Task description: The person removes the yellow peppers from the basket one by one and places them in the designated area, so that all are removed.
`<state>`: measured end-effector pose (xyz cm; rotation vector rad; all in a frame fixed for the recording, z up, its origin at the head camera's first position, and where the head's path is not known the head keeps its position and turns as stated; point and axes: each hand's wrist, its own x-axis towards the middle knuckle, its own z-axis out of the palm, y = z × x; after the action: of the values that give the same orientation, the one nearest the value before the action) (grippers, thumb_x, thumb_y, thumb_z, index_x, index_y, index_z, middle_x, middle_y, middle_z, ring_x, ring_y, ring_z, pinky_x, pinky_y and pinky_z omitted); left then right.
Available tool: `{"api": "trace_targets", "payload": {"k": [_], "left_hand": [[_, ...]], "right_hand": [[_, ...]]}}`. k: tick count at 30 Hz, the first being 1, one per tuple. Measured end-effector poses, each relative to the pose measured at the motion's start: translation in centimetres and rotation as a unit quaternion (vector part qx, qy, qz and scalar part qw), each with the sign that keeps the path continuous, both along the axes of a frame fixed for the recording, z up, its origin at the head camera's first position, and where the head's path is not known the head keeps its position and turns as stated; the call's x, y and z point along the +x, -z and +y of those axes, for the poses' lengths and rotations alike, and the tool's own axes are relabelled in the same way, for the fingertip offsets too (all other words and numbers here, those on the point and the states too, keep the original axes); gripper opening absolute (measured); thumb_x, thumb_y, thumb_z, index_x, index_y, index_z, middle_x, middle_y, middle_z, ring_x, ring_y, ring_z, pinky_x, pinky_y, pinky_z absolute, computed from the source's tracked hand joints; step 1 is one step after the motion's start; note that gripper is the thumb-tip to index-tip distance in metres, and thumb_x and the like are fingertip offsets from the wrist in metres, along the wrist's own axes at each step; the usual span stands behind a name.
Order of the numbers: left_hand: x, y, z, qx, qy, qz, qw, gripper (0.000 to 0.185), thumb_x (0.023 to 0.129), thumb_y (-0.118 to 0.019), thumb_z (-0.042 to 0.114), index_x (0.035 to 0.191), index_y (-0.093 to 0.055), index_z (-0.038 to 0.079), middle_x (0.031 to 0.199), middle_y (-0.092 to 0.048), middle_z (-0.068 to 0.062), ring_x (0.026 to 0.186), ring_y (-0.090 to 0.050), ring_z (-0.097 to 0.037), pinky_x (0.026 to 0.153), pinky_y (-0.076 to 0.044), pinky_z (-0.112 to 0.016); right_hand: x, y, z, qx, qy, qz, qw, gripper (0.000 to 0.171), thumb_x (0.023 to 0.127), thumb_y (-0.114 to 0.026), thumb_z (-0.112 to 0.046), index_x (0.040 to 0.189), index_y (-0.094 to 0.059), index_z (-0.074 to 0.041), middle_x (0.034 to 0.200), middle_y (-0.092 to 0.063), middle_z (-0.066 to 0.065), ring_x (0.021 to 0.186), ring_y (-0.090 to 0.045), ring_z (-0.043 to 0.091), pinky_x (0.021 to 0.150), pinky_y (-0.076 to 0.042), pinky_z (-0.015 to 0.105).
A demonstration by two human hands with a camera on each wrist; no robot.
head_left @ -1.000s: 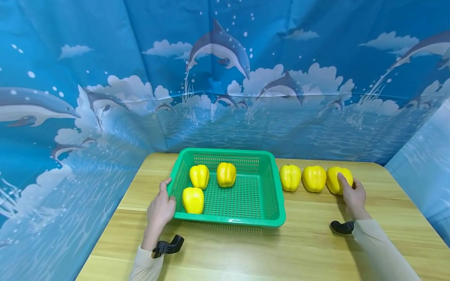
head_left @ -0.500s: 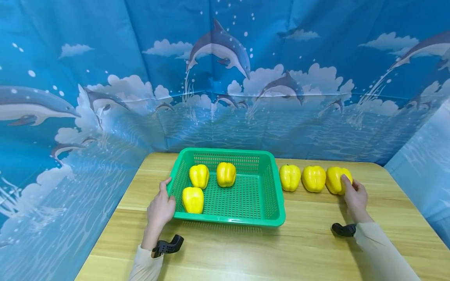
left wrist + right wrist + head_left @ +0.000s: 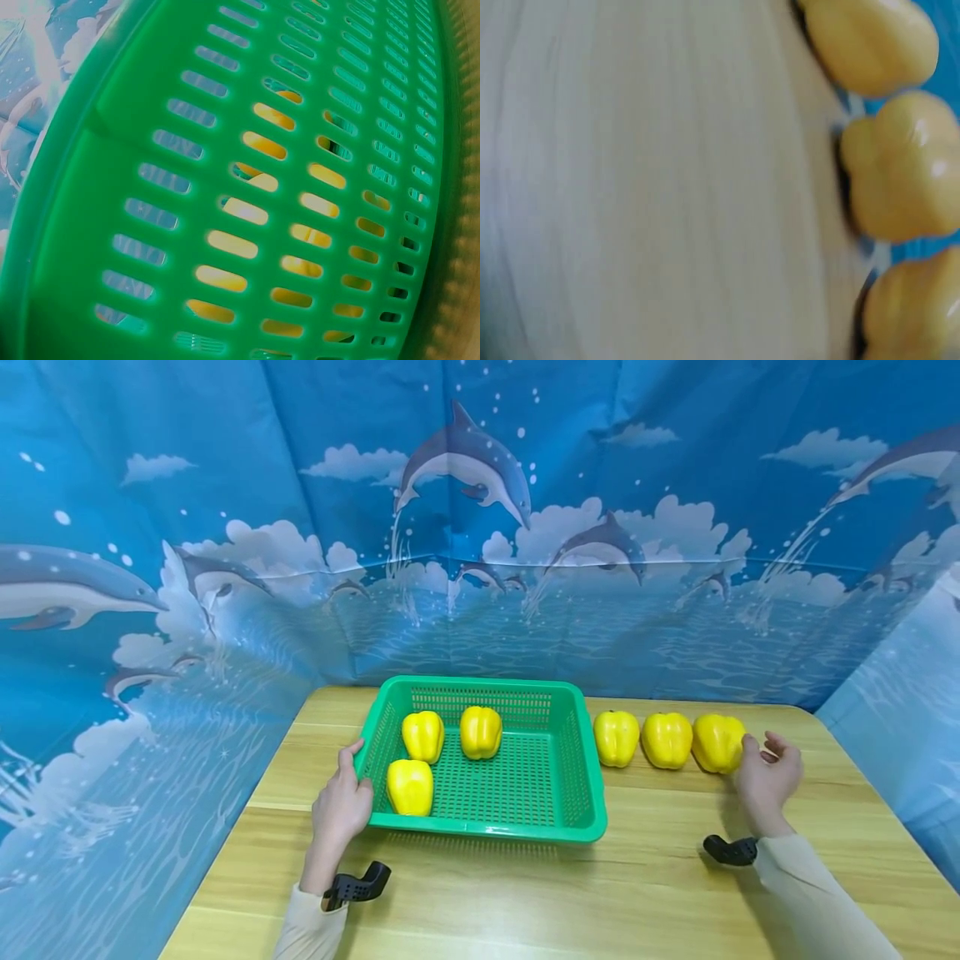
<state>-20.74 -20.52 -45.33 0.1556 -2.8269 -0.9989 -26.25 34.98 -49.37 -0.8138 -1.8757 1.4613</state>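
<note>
At the bottom of the head view, two sleeved forearms reach up over a pale wooden table (image 3: 525,893). In the lower left, the left hand (image 3: 341,806) rests against the near left corner of a green slotted basket (image 3: 592,777), thumb lying along the rim and fingers curled round the corner. The left wrist view shows only the basket wall (image 3: 150,225) close up, with yellow showing through the slots.

In the lower right, the right hand (image 3: 768,777) lies loose and spread, holding nothing; its fingertips sit just beside the rightmost yellow pepper (image 3: 717,742), and whether they touch it cannot be told.

Inside the basket lie three yellow peppers: one near the left hand (image 3: 409,787), two farther back (image 3: 423,736) (image 3: 480,732). Right of the basket, two more peppers (image 3: 617,737) (image 3: 666,740) stand in a row with the rightmost one. Behind everything hangs a blue dolphin backdrop (image 3: 480,485).
</note>
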Motion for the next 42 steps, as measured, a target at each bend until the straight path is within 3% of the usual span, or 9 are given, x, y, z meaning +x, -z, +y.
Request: {"api": "trace_targets", "payload": {"k": [9, 18, 25, 34, 42], "left_hand": [[0.1, 0.0, -0.1, 0.0, 0.0, 0.003, 1.0, 0.06, 0.092, -0.041, 0.009, 0.149, -0.024, 0.014, 0.069, -0.046, -0.009, 0.039, -0.03, -0.018, 0.038, -0.026, -0.029], [0.0, 0.1, 0.0, -0.006, -0.001, 0.006, 1.0, 0.06, 0.091, -0.041, 0.009, 0.149, -0.024, 0.015, 0.07, -0.047, -0.009, 0.039, -0.03, -0.018, 0.039, -0.026, -0.03], [0.0, 0.1, 0.0, -0.006, -0.003, 0.006, 1.0, 0.06, 0.091, -0.041, 0.009, 0.148, -0.024, 0.015, 0.071, -0.048, -0.009, 0.04, -0.03, -0.018, 0.039, -0.026, -0.03], [0.1, 0.2, -0.1, -0.002, -0.004, 0.001, 1.0, 0.06, 0.092, -0.041, 0.009, 0.149, -0.024, 0.016, 0.069, -0.046, -0.008, 0.039, -0.029, -0.017, 0.038, -0.026, -0.03], [0.1, 0.1, 0.0, 0.007, -0.003, 0.005, 1.0, 0.061, 0.092, -0.041, 0.008, 0.15, -0.024, 0.015, 0.064, -0.041, -0.008, 0.038, -0.027, -0.016, 0.038, -0.025, -0.029]], "right_hand": [[0.1, -2.3, -4.1, 0.02, -0.051, 0.083, 0.995, 0.024, 0.094, -0.057, -0.024, 0.117, -0.055, -0.018, 0.107, -0.045, -0.009, 0.09, -0.04, 0.0, 0.081, -0.032, 0.018], [1.3, -5.3, -8.8, 0.024, -0.139, 0.128, 0.982, 0.025, 0.095, -0.054, -0.011, 0.119, -0.056, -0.006, 0.104, -0.051, -0.006, 0.091, -0.047, 0.004, 0.078, -0.037, 0.02], [2.7, -8.2, -12.4, 0.028, -0.22, 0.178, 0.959, 0.024, 0.094, -0.05, 0.001, 0.118, -0.054, 0.006, 0.104, -0.052, 0.006, 0.091, -0.049, 0.012, 0.078, -0.04, 0.017], [2.2, -8.5, -14.6, -0.005, -0.3, 0.19, 0.935, 0.025, 0.095, -0.055, -0.007, 0.119, -0.054, 0.002, 0.102, -0.054, 0.004, 0.091, -0.052, 0.015, 0.074, -0.042, 0.019], [2.5, -9.8, -16.7, 0.021, -0.395, 0.178, 0.901, 0.022, 0.096, -0.055, -0.011, 0.117, -0.055, -0.005, 0.104, -0.053, 0.009, 0.094, -0.053, 0.016, 0.08, -0.044, 0.02]]}}
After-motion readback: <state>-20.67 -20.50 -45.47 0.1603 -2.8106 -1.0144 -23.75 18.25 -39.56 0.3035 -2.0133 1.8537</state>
